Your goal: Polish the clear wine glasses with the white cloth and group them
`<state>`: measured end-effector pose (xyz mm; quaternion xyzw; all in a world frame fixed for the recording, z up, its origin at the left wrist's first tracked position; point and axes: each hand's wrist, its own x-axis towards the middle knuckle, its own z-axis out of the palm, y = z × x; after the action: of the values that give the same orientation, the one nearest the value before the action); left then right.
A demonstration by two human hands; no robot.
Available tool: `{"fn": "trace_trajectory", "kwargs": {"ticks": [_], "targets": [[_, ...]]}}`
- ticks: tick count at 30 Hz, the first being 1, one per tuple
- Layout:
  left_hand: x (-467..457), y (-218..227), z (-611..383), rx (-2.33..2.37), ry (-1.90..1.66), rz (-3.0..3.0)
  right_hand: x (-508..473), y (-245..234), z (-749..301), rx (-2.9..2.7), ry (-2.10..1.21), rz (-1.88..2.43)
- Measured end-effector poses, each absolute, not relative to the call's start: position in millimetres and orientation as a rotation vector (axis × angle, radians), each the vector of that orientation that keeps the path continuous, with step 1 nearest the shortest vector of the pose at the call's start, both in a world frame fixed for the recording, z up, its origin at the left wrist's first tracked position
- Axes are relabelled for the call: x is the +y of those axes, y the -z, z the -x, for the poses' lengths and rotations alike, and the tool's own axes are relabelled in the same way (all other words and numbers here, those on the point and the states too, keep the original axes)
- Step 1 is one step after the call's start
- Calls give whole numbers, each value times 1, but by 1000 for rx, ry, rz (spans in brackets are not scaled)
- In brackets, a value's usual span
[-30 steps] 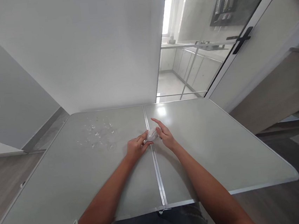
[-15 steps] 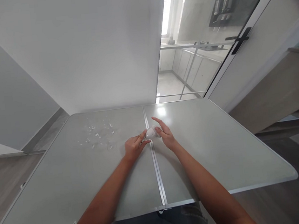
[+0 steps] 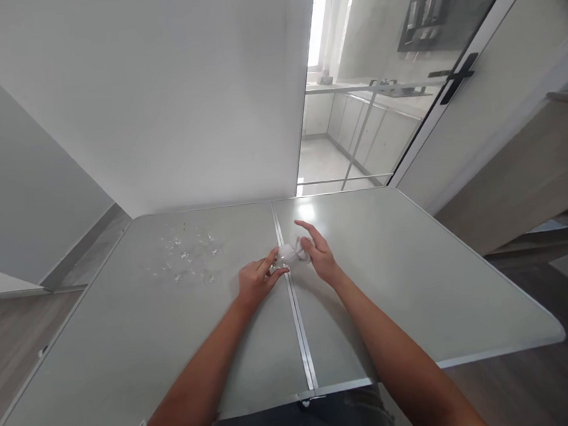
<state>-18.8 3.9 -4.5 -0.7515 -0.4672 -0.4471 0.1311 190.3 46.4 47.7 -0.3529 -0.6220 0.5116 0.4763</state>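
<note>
A small white rounded object in what looks like clear plastic wrap (image 3: 288, 254) is held between my two hands just above the table's centre seam. My left hand (image 3: 257, 280) pinches its left end with thumb and fingers. On the right, my right hand (image 3: 320, 255) grips the plastic at the other end between thumb and curled fingers, its index finger sticking out. The object's exact kind cannot be made out. Left of my hands, a spread of clear crinkled plastic pieces (image 3: 184, 256) lies on the table.
The pale folding table (image 3: 397, 296) has a metal edge and a metal strip (image 3: 300, 335) down its middle. A white wall (image 3: 203, 100) rises behind it. Right of that is a glass door with a black handle (image 3: 458, 78). Wooden shelving (image 3: 521, 170) stands farther right.
My right hand has moved slightly right, away from my left hand, drawing the clear plastic out at that end. My left hand has barely shifted.
</note>
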Motion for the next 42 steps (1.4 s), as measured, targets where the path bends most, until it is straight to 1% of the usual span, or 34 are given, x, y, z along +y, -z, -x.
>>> {"fn": "trace_trajectory", "kwargs": {"ticks": [4,9,13,17,21,23,28,35,42], "targets": [[1,5,19,-1352,1311,2232,44,-49,-199,-1850,-1088,743],[0,7,21,-1362,1250,2260,46,-48,-200,-1992,-1133,685],[5,6,22,-1360,1247,2178,47,-49,-194,-1895,-1187,692],[9,5,23,-1349,1254,2096,43,-47,-185,-1695,-1188,801],[7,9,22,-1391,1302,2060,40,-49,-184,-1595,-1067,848],[6,10,21,-1397,1317,2060,42,-51,-188,-1627,-1046,849],[5,8,19,-1389,1253,2189,45,-54,-196,-1841,-1171,733],[4,10,19,-1458,1266,2203,41,-58,-192,-1594,-1218,769],[6,13,19,-1456,1317,2174,43,-52,-189,-1635,-1178,791]]}}
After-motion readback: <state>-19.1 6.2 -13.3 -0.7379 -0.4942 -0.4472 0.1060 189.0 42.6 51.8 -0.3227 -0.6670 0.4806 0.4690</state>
